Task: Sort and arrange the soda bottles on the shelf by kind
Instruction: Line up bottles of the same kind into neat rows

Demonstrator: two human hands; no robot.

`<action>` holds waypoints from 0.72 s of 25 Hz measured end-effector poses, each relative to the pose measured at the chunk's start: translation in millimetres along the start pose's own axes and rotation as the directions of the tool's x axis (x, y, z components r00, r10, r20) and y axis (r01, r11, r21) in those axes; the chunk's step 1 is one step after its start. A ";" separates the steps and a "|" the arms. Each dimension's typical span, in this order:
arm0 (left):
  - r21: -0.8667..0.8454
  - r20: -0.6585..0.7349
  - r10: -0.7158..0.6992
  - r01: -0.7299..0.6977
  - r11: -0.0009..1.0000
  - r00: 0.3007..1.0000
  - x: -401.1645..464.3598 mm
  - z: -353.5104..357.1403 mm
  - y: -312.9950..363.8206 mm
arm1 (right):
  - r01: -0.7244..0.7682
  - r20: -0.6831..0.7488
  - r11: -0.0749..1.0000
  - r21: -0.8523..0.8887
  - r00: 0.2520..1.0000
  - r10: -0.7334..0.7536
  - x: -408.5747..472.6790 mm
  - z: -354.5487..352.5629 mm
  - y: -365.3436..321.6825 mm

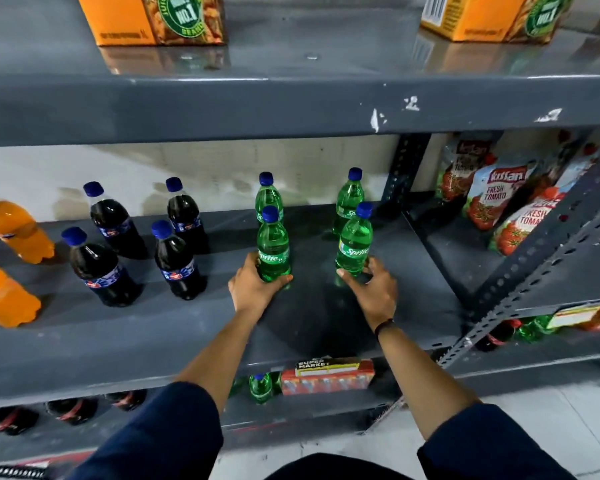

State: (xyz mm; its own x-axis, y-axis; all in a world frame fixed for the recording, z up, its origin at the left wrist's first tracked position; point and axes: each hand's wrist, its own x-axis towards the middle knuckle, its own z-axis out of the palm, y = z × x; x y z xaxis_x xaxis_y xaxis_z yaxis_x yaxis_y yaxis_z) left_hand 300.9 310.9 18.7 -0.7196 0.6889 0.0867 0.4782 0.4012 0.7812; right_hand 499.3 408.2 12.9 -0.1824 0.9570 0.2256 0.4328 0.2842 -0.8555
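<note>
On the grey middle shelf (174, 327) stand several soda bottles with blue caps. My left hand (252, 289) grips the base of the front left green Sprite bottle (272, 242). My right hand (374, 289) holds the base of the front right green Sprite bottle (354, 244). Behind them stand two more green bottles, one at back left (268, 194) and one at back right (350, 199). Several dark cola bottles (175, 261) stand in a block to the left. Two orange soda bottles (18, 230) stand at the far left.
Orange juice cartons (153, 19) sit on the shelf above. Tomato sauce pouches (496, 199) fill the neighbouring bay on the right, past a perforated upright (404, 164). More bottles and a red price tag (326, 375) show on the shelf below. White floor tiles lie at lower right.
</note>
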 end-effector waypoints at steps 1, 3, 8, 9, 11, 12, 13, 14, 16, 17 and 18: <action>0.005 -0.002 0.007 -0.007 1.000 1.000 -0.4 -0.2 -0.3 | 0.006 0.007 1.000 0.006 1.000 -0.006 0.6 0.0 0.1; 0.016 0.006 0.027 -0.027 0.999 1.000 -1.5 -1.1 -2.6 | 0.004 0.012 0.999 0.036 1.000 -0.004 0.0 0.3 0.3; -0.116 0.047 0.075 -0.069 0.991 0.996 -13.9 -16.2 -13.7 | -0.036 -0.188 0.986 0.164 0.980 0.067 -24.9 7.6 -6.1; -0.145 0.068 0.092 -0.081 0.986 0.993 -19.1 -21.3 -16.7 | -0.037 -0.199 0.981 0.188 0.977 0.075 -32.3 10.4 -9.6; -0.195 0.109 0.131 -0.108 0.975 0.985 -32.5 -39.1 -29.3 | -0.031 -0.178 0.979 0.204 0.982 0.068 -53.5 25.3 -21.8; -0.201 0.121 0.157 -0.131 0.971 0.980 -39.7 -50.5 -37.5 | -0.017 -0.155 0.979 0.201 0.987 0.049 -65.5 36.4 -29.7; -0.194 0.130 0.178 -0.151 0.969 0.975 -46.7 -63.8 -47.2 | -0.003 -0.122 0.981 0.196 0.992 0.027 -78.9 49.6 -39.6; -0.179 0.141 0.187 -0.161 0.971 0.972 -53.2 -78.3 -58.3 | 0.010 -0.080 0.983 0.185 0.997 0.005 -92.8 64.6 -51.0; -0.144 0.152 0.178 -0.156 0.977 0.972 -64.8 -116.7 -89.1 | 0.049 0.024 0.987 0.153 0.998 -0.053 -124.1 104.6 -79.2; -0.139 0.143 0.171 -0.151 0.979 0.975 -68.7 -136.2 -105.4 | 0.072 0.072 0.987 0.144 0.994 -0.083 -139.0 124.6 -92.6; -0.131 0.113 0.161 -0.146 0.981 0.980 -70.8 -162.6 -126.6 | 0.085 0.119 0.985 0.148 0.988 -0.103 -156.6 149.9 -109.8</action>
State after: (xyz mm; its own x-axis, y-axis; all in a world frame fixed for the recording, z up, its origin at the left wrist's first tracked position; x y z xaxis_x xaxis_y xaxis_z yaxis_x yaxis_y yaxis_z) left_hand 209.4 113.1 14.3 -0.5715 0.8084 0.1408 0.5079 0.2137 0.8345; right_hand 348.0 218.5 1.7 -0.3292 0.9091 0.2554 0.2807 0.3525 -0.8927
